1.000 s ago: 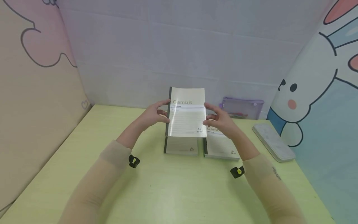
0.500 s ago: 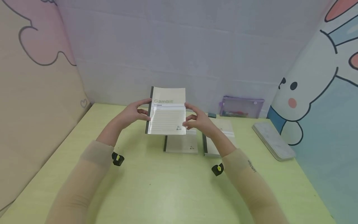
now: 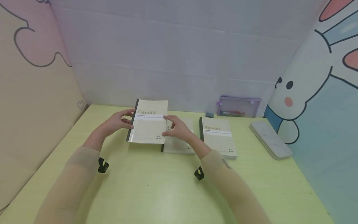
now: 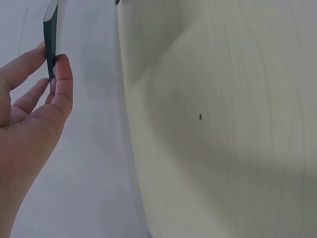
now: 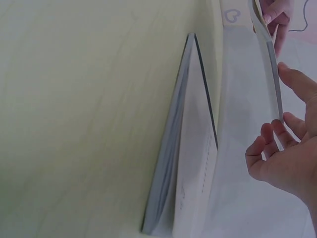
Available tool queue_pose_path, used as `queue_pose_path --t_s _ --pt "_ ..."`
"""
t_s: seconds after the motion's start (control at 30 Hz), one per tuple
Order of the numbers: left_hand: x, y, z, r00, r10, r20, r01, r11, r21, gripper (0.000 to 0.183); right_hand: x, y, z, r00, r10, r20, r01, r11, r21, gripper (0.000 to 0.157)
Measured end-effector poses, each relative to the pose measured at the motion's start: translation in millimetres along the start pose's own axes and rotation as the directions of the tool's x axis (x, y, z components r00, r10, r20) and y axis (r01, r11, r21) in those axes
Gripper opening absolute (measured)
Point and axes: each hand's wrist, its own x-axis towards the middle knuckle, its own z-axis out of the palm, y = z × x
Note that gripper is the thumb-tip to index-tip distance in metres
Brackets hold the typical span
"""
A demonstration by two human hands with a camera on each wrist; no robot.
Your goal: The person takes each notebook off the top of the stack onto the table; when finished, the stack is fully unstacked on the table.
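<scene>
A white notebook with a dark spine and "Gambit" on its cover is held up over the table's left half, tilted toward the head camera. My left hand pinches its spine edge; in the left wrist view the thumb and fingers of that hand sit on either side of the dark spine. The opposite edge is gripped by my right hand. A second matching notebook lies on the table, partly covered by the held one and my right hand. A third notebook lies further right.
At the back right, a purple see-through pencil pouch leans on the curtain, with a small dark block beside it. A long pale grey case lies near the right edge. Printed wall cloths border the pale yellow table.
Both hands have carried the notebook leftward from above the middle notebook and then lowered it somewhat. The notebooks lying on the table are more exposed now.
</scene>
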Motion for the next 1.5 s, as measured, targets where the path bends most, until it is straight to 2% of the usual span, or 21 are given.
queue_pose_path --t_s 0.17,0.33,0.63,0.9,1.07,1.2,1.37,1.5 --pt "-1.1 -18.5 -4.5 1.0 -0.027 -0.003 0.027 0.997 0.07 0.085 9.5 5.0 19.6 0.999 0.036 0.029 -0.034 0.997 -0.067 0.083" --pt "-1.4 -35.3 -5.8 0.998 -0.069 0.004 0.068 0.989 0.13 0.084 15.3 9.3 37.9 0.998 0.04 0.05 -0.032 0.987 -0.156 0.083" --pt "5.1 -48.6 -2.1 0.995 -0.096 0.011 0.091 0.968 0.233 0.079 16.5 9.4 49.6 0.991 0.115 0.071 -0.083 0.934 -0.348 0.083" --pt "6.6 -47.0 1.1 0.994 -0.103 0.047 0.086 0.959 0.27 0.078 16.8 11.0 50.6 0.981 0.145 0.13 -0.077 0.902 -0.424 0.083" --pt "4.2 -42.2 3.4 0.992 -0.116 0.053 0.092 0.938 0.335 0.078 15.3 9.9 50.2 0.981 0.138 0.138 -0.067 0.903 -0.425 0.081" --pt "4.9 -42.9 3.0 0.992 -0.124 0.036 0.101 0.917 0.386 0.078 13.6 7.4 47.1 0.982 0.127 0.141 -0.062 0.915 -0.399 0.08" --pt "11.4 -42.5 2.1 0.995 -0.098 0.007 0.087 0.907 0.412 0.077 10.5 -0.4 32.8 0.982 0.101 0.16 -0.036 0.93 -0.365 0.081" --pt "13.6 -26.5 4.7 0.999 -0.031 0.005 0.026 0.9 0.436 0.074 2.5 -9.4 9.5 0.985 0.056 0.165 0.001 0.946 -0.324 0.079"
